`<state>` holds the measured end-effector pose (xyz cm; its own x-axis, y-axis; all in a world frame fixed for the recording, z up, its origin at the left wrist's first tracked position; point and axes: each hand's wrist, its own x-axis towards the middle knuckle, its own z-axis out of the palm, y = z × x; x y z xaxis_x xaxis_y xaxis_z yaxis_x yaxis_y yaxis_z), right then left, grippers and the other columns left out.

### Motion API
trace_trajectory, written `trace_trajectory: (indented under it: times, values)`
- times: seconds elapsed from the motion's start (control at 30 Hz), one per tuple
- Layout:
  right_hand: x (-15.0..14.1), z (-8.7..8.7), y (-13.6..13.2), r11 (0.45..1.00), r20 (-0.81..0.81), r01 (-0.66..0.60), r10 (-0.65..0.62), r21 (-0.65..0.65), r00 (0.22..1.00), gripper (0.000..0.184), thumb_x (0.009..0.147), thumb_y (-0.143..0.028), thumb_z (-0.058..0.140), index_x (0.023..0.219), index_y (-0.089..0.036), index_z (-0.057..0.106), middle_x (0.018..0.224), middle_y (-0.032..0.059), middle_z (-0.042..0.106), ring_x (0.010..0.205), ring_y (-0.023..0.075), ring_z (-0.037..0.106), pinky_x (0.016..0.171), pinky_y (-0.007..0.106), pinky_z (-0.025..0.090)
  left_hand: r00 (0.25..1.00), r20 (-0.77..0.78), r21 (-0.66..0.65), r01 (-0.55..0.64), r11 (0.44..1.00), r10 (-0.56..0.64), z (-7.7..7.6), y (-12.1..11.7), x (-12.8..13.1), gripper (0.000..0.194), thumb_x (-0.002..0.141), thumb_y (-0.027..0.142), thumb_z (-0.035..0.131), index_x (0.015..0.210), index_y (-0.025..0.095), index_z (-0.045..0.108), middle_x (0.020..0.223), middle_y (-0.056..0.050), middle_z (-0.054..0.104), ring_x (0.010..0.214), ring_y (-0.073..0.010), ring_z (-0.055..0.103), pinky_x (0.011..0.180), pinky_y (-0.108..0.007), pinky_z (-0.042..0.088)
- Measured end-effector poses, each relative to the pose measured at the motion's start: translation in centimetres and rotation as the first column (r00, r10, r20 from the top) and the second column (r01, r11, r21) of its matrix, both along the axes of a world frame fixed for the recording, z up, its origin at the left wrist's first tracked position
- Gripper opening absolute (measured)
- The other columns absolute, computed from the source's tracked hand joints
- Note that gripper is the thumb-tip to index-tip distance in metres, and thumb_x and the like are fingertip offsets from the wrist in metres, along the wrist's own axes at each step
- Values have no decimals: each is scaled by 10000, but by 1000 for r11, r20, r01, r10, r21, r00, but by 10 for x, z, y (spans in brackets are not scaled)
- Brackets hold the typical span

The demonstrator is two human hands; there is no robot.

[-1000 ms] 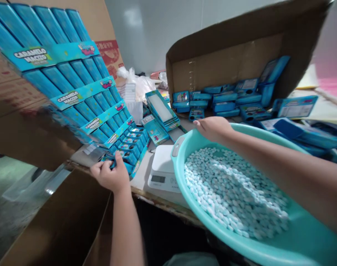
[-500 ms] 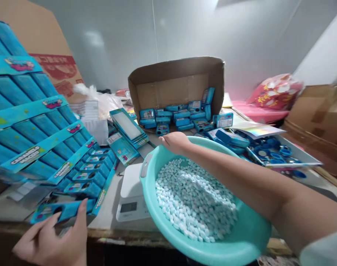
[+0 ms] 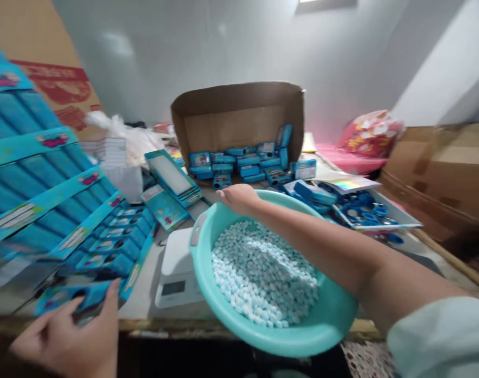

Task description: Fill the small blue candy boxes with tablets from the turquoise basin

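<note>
At the back left rim of a turquoise basin [image 3: 208,252], my right hand [image 3: 239,199] is closed, its fingers gripping the edge. My right forearm reaches across the basin. A heap of small pale blue and white candies [image 3: 259,278] fills much of it. My left hand [image 3: 74,331] is at the lower left, slightly blurred, thumb and fingers apart. It is at the near side of a small blue box [image 3: 66,296] with a dark round hole; I cannot tell whether the fingertips touch it. Similar boxes stand in a display tray [image 3: 137,273] just behind.
A white scale [image 3: 174,289] sits left of the basin. Stacked blue display trays [image 3: 30,152] rise at the left. Behind, an open carton [image 3: 239,126] holds several blue boxes. At right are a white tray of blue caps [image 3: 385,226] and a brown carton [image 3: 440,173].
The whole view has shifted, so most things appear further left. My right hand keeps its grip on the basin's rim. My left hand remains near the small blue box.
</note>
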<state>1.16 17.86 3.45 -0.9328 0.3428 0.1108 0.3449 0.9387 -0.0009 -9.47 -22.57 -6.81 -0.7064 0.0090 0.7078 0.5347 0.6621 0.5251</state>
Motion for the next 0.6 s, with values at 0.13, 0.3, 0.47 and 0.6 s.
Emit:
trace_trajectory:
  times: [0.13,0.3,0.47,0.6]
  values:
    - [0,-3,1,1000,3,-12,12,-13,1000,665,1072,-457,162,1062,-163,758,1076,167,755,1004,293,709,774,331,468,952,-295,-208,-142,968,76,19,7,-1,544,678,485,872,1056,153,665,1024,-156,614,1088,-365,564,1039,-537,423]
    - [-3,-7,5,999,-4,-29,29,-16,1000,651,1065,-459,174,1014,-172,756,1047,167,753,989,301,704,766,340,463,951,-308,-382,-86,920,-39,42,8,-6,340,771,477,819,930,190,728,908,-91,655,956,-280,621,1100,-505,371]
    - [-1,-12,5,999,-27,-31,30,-42,999,658,1062,-467,180,970,-168,759,986,178,744,954,317,704,777,366,466,934,-358,-305,-108,946,-9,30,11,-5,311,749,459,839,831,176,738,864,-91,651,885,-257,630,1041,-491,438]
    - [-6,-11,5,992,-65,-79,72,-103,995,629,1062,-435,218,967,-135,761,983,203,737,940,326,696,783,379,471,899,-433,-324,-81,942,-72,21,-1,-11,202,759,365,844,849,206,758,862,-76,698,987,-275,642,1139,-535,379]
